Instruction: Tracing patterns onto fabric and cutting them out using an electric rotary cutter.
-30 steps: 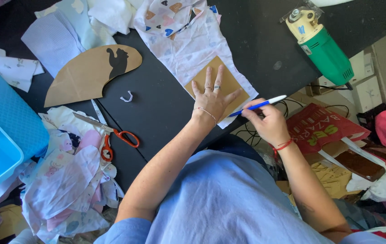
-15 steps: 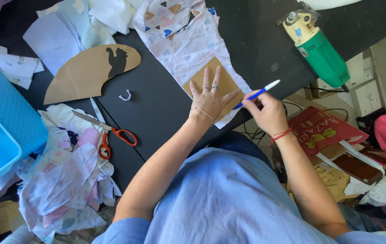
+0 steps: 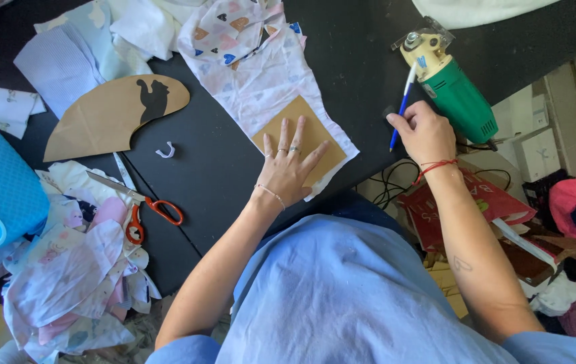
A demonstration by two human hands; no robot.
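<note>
One cardboard template (image 3: 311, 135) under left hand (image 3: 290, 172)

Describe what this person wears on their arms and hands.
Both arms are bare below short light-blue sleeves. The left hand has rings on two fingers and a thin bracelet at the wrist. The right hand has a red string bracelet at the wrist; a small dark mark shows on that forearm.

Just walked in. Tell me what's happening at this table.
A person in a blue top is working with fabric on a black table. The left hand lies flat, fingers spread, on a tan cardboard template that sits on a piece of pale printed fabric. The right hand holds a blue and white pen upright, off to the side near a green electric cutter. Orange-handled scissors and a pile of fabric scraps lie to the left.
</note>
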